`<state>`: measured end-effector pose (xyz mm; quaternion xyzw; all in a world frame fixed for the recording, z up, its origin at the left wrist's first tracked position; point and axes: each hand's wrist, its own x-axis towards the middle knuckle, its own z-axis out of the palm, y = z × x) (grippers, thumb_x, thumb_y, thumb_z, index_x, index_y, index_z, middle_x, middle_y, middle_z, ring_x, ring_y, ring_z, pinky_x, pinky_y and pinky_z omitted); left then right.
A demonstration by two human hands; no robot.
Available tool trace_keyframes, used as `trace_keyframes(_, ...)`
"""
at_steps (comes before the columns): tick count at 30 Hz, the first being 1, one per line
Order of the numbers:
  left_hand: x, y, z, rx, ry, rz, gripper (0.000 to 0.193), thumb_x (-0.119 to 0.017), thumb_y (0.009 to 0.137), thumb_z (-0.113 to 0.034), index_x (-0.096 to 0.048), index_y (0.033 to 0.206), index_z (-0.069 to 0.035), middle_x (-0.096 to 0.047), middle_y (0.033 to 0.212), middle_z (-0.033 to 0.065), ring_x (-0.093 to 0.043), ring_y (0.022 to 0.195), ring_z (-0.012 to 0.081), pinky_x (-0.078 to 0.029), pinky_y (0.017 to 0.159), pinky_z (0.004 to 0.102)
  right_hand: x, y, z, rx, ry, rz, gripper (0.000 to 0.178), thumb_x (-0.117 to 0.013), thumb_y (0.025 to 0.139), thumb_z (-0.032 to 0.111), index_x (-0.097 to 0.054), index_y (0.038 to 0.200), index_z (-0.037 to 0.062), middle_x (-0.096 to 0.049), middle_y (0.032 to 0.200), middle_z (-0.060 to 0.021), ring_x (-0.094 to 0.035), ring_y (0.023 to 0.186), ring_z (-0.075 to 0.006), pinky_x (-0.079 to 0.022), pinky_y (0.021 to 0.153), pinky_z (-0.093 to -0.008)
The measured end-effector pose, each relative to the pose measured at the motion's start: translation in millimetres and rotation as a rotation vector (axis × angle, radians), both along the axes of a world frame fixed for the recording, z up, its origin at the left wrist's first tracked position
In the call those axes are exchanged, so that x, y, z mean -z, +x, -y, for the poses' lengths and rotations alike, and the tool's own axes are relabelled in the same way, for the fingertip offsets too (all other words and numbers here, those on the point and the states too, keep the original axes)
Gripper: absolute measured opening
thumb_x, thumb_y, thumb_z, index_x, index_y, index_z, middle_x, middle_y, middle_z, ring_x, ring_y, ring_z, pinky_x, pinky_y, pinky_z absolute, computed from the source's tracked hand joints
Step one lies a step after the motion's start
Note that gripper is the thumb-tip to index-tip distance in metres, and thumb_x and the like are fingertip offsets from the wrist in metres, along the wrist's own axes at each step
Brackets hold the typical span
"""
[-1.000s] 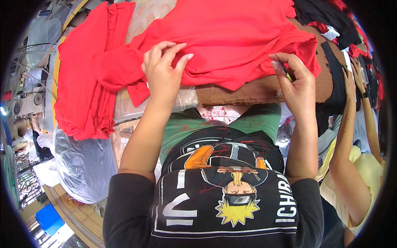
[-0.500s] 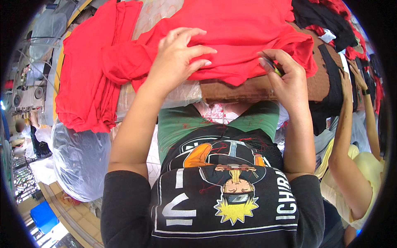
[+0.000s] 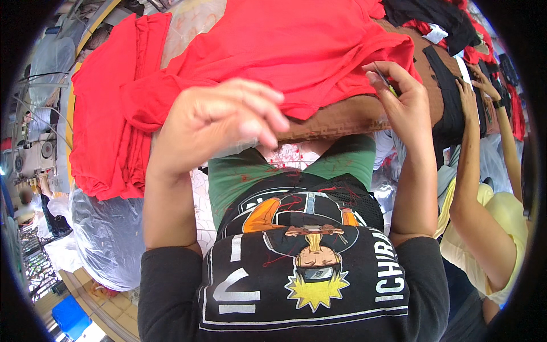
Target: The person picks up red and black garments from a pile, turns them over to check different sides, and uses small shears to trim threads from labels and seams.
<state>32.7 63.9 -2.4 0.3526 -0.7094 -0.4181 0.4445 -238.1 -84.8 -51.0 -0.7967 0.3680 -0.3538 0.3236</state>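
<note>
A red garment [image 3: 273, 51] of soft cloth lies spread in front of me, its near edge hanging in folds over a brown fabric-covered surface [image 3: 336, 117]. My left hand [image 3: 222, 117] is raised nearer to me than the cloth, slightly blurred, its fingers curved but apart and holding nothing. At the garment's right side, my right hand [image 3: 401, 94] keeps small dark thread snips [image 3: 392, 88] with a yellow-green part in its grip; most of the tool is hidden by the palm and fingers.
A folded stack of red garments [image 3: 108, 108] is at the left, above a clear plastic bag [image 3: 108, 233]. On the right, a co-worker's hands [image 3: 470, 94] rest by black cloth [image 3: 447, 97]. Red thread bits lie on my lap. A blue container [image 3: 71, 316] stands low at the left.
My left hand has come off the red garment, back toward me and down. My right hand stays near the garment's right side with the snips. The whole view has shifted slightly.
</note>
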Motion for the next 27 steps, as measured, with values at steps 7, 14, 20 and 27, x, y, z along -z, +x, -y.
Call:
trace_keyframes(7, 12.7, -27.9, 3.9, -0.423, 0.222, 0.147, 0.018, -0.054, 0.094, -0.007, -0.068, 0.095, 0.003, -0.068, 0.102, 0.0109, -0.062, 0.099, 0.0171, -0.047, 0.090, 0.0300, 26.1, 20.9, -2.2, -0.072, 0.307, -0.145, 0.024, -0.069, 0.083, 0.020, -0.070, 0.101, 0.0029, -0.068, 0.078, -0.0177, -0.069, 0.075, -0.0230, -0.051, 0.068, -0.0328)
trace_keyframes(14, 65.4, -54.3, 25.2, -0.528, 0.057, 0.400, 0.028, -0.069, 0.082, -0.006, -0.067, 0.110, -0.002, -0.066, 0.112, 0.0116, -0.062, 0.104, 0.0197, -0.047, 0.092, 0.0303, 38.4, 30.7, -7.6, -0.112, 0.255, -0.239, 0.031, -0.075, 0.076, 0.025, -0.070, 0.098, 0.0028, -0.068, 0.083, -0.0196, -0.068, 0.079, -0.0309, -0.051, 0.070, -0.0375)
trace_keyframes(20, 81.5, -62.1, 28.3, -0.590, -0.083, 0.588, 0.034, -0.074, 0.075, -0.012, -0.069, 0.108, -0.006, -0.065, 0.108, 0.0084, -0.061, 0.100, 0.0254, -0.047, 0.090, 0.0333, 42.5, 28.3, -13.5, -0.083, 0.218, -0.199, 0.028, -0.073, 0.077, 0.022, -0.069, 0.095, 0.0023, -0.068, 0.086, -0.0198, -0.068, 0.081, -0.0318, -0.052, 0.073, -0.0384)
trace_keyframes(27, 92.1, -59.4, 32.4, -0.565, -0.131, 0.630, 0.016, -0.072, 0.079, -0.011, -0.069, 0.094, -0.005, -0.068, 0.093, 0.0070, -0.065, 0.087, 0.0253, -0.050, 0.080, 0.0324, 32.7, 32.4, -19.7, -0.203, 0.319, -0.168, 0.021, -0.069, 0.080, 0.017, -0.067, 0.093, 0.0005, -0.066, 0.081, -0.0191, -0.066, 0.072, -0.0283, -0.050, 0.068, -0.0345)
